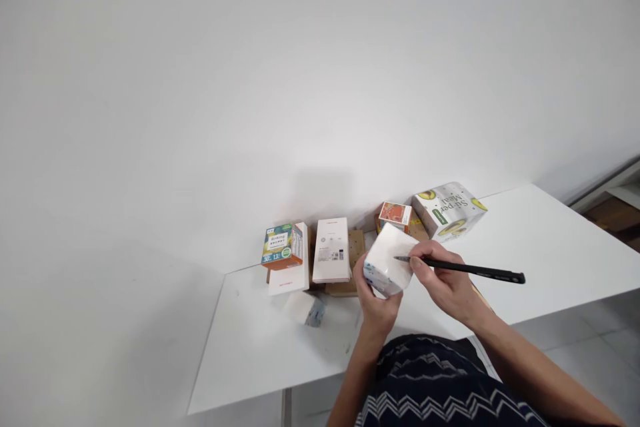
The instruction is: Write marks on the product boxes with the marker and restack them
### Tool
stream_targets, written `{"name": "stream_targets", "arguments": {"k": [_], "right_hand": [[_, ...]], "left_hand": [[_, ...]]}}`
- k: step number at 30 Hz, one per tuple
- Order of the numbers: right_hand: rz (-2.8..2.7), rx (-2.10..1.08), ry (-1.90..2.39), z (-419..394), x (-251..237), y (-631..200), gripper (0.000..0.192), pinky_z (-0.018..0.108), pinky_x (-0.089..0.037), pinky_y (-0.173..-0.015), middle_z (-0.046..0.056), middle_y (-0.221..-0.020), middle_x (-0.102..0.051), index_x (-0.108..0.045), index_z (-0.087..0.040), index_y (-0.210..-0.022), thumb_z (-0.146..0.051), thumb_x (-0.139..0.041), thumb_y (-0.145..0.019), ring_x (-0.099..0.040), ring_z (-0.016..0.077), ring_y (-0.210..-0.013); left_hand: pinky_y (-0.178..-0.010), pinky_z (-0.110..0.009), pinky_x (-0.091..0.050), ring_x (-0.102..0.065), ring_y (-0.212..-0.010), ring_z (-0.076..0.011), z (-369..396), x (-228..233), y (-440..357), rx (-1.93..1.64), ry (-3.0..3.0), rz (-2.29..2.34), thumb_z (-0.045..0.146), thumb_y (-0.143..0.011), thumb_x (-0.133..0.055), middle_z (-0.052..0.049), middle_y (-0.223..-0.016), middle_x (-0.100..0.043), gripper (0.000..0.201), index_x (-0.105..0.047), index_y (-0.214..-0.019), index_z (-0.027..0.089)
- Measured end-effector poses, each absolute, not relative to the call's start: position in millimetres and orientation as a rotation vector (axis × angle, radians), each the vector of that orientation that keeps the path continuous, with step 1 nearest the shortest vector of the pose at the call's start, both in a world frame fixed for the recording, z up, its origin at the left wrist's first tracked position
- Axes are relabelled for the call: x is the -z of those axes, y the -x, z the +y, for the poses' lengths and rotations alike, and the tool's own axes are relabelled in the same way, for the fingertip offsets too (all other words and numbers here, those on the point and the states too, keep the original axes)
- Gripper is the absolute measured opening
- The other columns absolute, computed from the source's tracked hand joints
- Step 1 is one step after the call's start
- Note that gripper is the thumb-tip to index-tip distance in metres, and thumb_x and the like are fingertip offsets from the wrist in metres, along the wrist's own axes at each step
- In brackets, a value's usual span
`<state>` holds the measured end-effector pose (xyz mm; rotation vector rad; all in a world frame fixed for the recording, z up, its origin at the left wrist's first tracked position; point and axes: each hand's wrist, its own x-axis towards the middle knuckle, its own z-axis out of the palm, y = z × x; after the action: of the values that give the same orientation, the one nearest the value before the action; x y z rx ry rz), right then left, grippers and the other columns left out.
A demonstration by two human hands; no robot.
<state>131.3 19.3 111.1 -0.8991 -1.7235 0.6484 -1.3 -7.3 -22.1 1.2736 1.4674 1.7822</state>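
My left hand (376,303) is wrapped round a small white box (391,252) with a blue-patterned side, holding it tilted above the table with its plain white face up. In my right hand (445,280) is a slim black pen (470,268), pinched near its point. The pen's tip rests on or just over the white face; contact is hard to tell. A similar small white box (299,307) with a bluish patterned end lies on the table to the left of my left hand.
Along the wall on the white table (240,353) stand a colourful Binking box (283,245) on a white box, a tall white printed box (331,250), brown cardboard (357,247), a small red-and-white box (395,213) and a Super Meal box (450,210). A shelf (615,210) is at far right.
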Motion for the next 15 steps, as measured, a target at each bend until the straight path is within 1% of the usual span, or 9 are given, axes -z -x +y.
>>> {"name": "stream_targets", "arguments": {"k": [4,12,15], "right_hand": [[-1.704,-0.657,0.911,17.3,-113.0,-130.5,0.012,0.022,-0.042,-0.055,-0.001,-0.069,-0.057,-0.055,-0.021,-0.078,-0.017,-0.051,-0.088,-0.053,0.0115,-0.061],[-1.723,-0.675,0.933,17.6,-112.6,-130.4,0.012,0.022,-0.041,-0.053,-0.001,-0.069,-0.057,-0.055,-0.02,-0.078,-0.018,-0.051,-0.089,-0.051,0.0115,-0.06],[-1.737,-0.67,0.929,17.7,-114.1,-129.7,0.012,0.022,-0.041,-0.052,-0.001,-0.067,-0.056,-0.055,-0.02,-0.077,-0.018,-0.051,-0.088,-0.05,0.0113,-0.057]], "left_hand": [[-0.092,-0.041,-0.051,-0.059,-0.112,-0.0297,-7.3,22.6,2.4,-1.769,-1.303,1.426,0.031,-0.065,-0.077,-0.019,-0.126,-0.053,0.08,-0.038,-0.133,0.015],[-0.089,-0.04,-0.052,-0.061,-0.107,-0.0293,-7.5,23.2,5.6,-1.772,-1.398,1.571,0.04,-0.06,-0.08,-0.018,-0.121,-0.056,0.084,-0.042,-0.131,0.014],[-0.09,-0.04,-0.052,-0.061,-0.106,-0.0287,-7.6,21.6,5.3,-1.783,-1.398,1.576,0.041,-0.061,-0.08,-0.018,-0.119,-0.056,0.083,-0.043,-0.13,0.014]]}}
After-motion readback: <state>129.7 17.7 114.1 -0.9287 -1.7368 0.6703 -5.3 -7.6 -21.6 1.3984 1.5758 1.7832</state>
